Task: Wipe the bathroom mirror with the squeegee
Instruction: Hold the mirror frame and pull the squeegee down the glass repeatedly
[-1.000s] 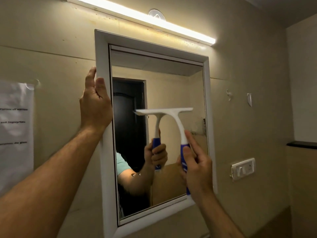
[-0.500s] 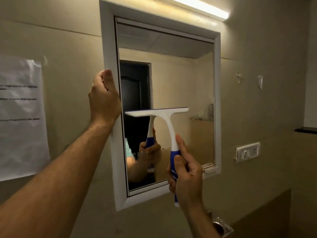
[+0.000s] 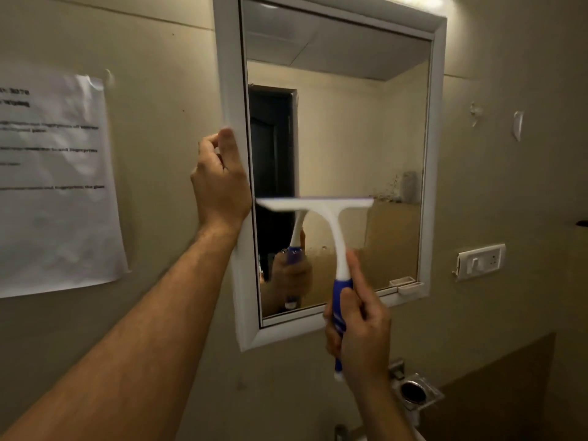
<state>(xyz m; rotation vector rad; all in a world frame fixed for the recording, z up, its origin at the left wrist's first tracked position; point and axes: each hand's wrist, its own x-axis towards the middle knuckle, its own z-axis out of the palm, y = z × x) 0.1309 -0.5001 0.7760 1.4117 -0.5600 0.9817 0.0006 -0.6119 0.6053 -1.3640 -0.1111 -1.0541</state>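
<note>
Presently: right hand [image 3: 358, 332], fingers wrapped round the squeegee [image 3: 331, 237] handle, blade across the mirror [image 3: 337, 128] glass at 6 o'clock. Left hand [image 3: 221, 183], fingers curled, grips the white frame [image 3: 229, 74] at 9 o'clock. Risk: uneven blade pressure probably leaves streaks; hard pushing may shift the frame.

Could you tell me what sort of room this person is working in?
Most likely a bathroom: a white-framed wall mirror with a small tray at its lower corner, a round chrome holder fixed below it, and a squeegee held against the glass.
</note>
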